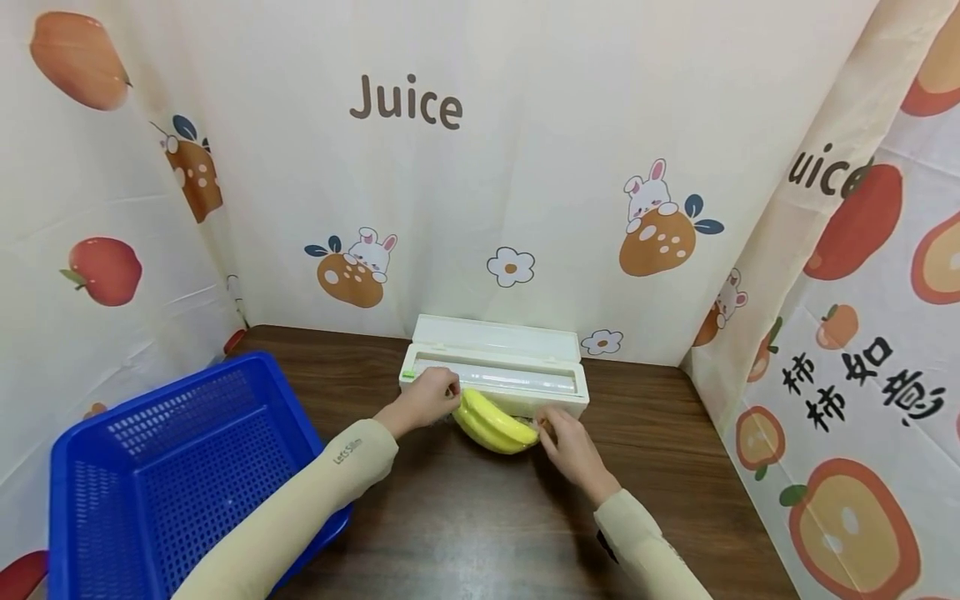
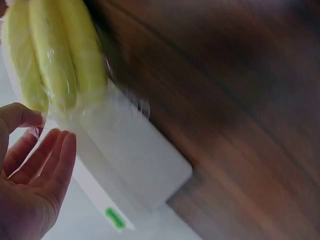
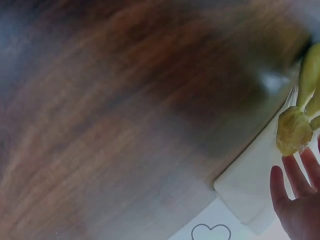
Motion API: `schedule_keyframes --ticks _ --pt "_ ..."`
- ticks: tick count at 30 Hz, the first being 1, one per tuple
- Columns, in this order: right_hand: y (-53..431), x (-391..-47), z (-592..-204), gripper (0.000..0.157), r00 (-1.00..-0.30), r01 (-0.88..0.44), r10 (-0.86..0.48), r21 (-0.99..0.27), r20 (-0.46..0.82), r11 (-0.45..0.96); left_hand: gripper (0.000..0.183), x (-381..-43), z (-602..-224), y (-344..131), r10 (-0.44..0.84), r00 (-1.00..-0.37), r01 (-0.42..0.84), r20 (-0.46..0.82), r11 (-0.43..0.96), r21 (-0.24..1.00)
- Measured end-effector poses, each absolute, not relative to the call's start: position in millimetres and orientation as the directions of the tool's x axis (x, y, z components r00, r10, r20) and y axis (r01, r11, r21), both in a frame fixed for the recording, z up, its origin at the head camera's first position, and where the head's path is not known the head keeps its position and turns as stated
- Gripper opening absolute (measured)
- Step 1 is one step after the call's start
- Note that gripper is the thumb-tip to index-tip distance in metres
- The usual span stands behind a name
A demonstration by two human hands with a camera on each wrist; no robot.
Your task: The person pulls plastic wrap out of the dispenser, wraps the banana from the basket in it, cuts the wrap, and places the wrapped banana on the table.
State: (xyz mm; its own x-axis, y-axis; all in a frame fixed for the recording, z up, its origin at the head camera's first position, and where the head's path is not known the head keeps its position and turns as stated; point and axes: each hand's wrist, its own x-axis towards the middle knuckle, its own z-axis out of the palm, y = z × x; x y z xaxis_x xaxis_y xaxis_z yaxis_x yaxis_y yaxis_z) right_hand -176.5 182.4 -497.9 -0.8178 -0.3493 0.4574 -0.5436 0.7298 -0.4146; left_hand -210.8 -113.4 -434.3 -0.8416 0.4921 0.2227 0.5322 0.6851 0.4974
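A bunch of yellow bananas [image 1: 495, 423], covered in clear cling film [image 2: 90, 102], is at the front of a white cling film dispenser [image 1: 495, 402]. My left hand [image 1: 431, 398] pinches the film between thumb and fingers at the tips of the bananas; those fingers [image 2: 64, 155] show close up in the left wrist view. At the brown stem end [image 3: 294, 131], my right hand [image 1: 566, 442] holds the film with bent fingers. Its thumb is hidden in the right wrist view. The dispenser's lid [image 1: 495, 337] stands raised, with the film roll [image 1: 517, 379] showing inside.
A blue plastic basket [image 1: 67, 483] stands to the left, beside my left sleeve. The brown wooden table [image 1: 465, 533] meets printed cloth walls [image 1: 525, 125] at the back and sides.
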Motion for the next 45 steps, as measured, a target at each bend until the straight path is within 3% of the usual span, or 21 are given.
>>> schedule_keyframes --ticks 7,11,16,25,31,39,45 --pt "182 -175 -504 0.016 -0.816 -0.547 -0.354 -0.409 0.457 0.73 0.009 -201 -440 -100 0.426 -0.87 0.485 0.249 0.646 0.589" --pt "180 -175 -506 0.012 -0.807 -0.557 -0.361 -0.399 0.466 0.728 0.005 -196 -440 -97 0.351 -0.915 0.387 0.198 0.627 0.676" --pt "179 -176 -506 0.011 -0.809 -0.562 -0.368 -0.419 0.46 0.713 0.016 -193 -438 -93 0.253 -0.96 0.242 0.116 0.552 0.798" --pt "181 -175 -503 0.012 -0.811 -0.563 -0.365 -0.437 0.458 0.702 0.018 -189 -437 -73 0.052 -0.996 0.09 0.074 0.527 0.845" --pt "179 -170 -502 0.014 -0.843 -0.522 -0.352 -0.465 0.406 0.715 0.025 -179 -448 -61 -0.087 -0.989 0.057 0.117 0.504 0.862" --pt "175 -159 -503 0.014 -0.866 -0.488 -0.325 -0.498 0.381 0.717 0.026 -158 -454 -57 -0.163 -0.986 -0.034 0.041 0.433 0.901" --pt "167 -145 -505 0.012 -0.859 -0.507 -0.335 -0.552 0.387 0.662 0.046 -144 -455 -51 -0.203 -0.979 -0.084 0.017 0.479 0.874"
